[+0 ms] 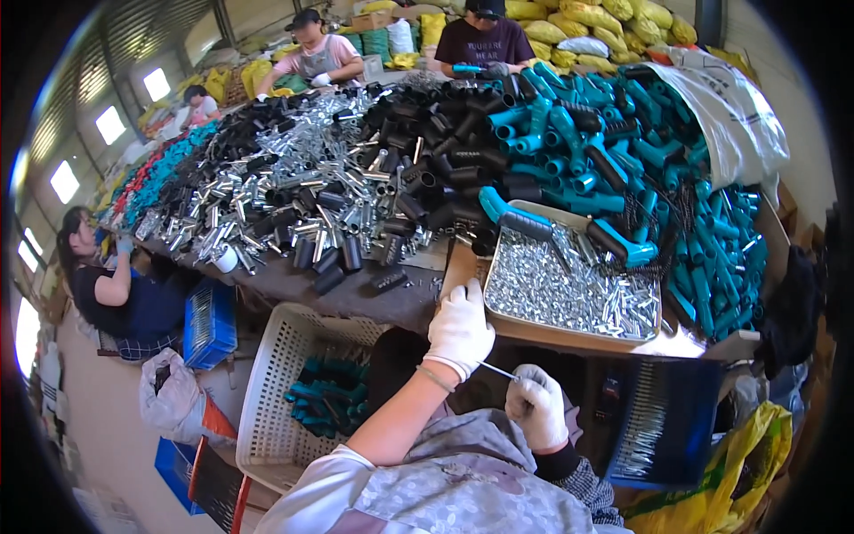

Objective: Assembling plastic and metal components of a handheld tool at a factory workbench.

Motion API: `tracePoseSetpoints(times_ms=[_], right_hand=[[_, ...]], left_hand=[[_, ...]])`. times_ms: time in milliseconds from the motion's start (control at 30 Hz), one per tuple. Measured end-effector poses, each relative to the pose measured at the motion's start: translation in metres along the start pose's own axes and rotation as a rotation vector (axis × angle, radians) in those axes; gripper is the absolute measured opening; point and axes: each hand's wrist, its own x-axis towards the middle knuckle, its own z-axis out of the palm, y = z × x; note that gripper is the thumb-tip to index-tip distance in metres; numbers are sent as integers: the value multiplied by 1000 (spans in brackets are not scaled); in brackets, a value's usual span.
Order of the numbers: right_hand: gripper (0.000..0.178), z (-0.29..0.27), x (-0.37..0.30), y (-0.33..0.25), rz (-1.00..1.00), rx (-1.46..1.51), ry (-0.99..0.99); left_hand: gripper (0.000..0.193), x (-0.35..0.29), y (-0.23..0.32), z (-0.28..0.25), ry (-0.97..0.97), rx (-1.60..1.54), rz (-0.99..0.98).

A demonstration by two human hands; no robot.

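Observation:
White gloves cover both my hands. My left hand [461,331] is at the table's front edge beside the metal tray, with its fingers closed; whatever they hold is hidden. A thin metal rod [497,369] runs from below my left hand to my right hand [537,407], which is closed round its other end over my lap. The shallow tray [492,313] contains many small silvery metal pieces [560,280]. A teal-and-black handle [516,214] lies across its far left corner, and another handle [623,245] rests at its right side.
Heaped on the table are teal handles [703,267], black sleeves [389,282] and silvery tubes [240,209]. A white basket [267,392] with teal handles stands below to the left. At lower right are a blue crate [685,400] and a yellow bag [734,463]. Several people work around the table.

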Motion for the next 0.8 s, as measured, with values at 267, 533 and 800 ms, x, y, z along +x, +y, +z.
tracePoseSetpoints(times_ms=[267,533,800], right_hand=[[13,3,0,-1,18,67,-31],[14,-12,-6,-15,-151,198,33],[21,-5,8,-25,-370,112,211]], left_hand=[[44,18,-5,0,-44,38,-11],[39,3,-31,-8,118,-217,34],[42,-86,-66,-48,-395,-781,319]])
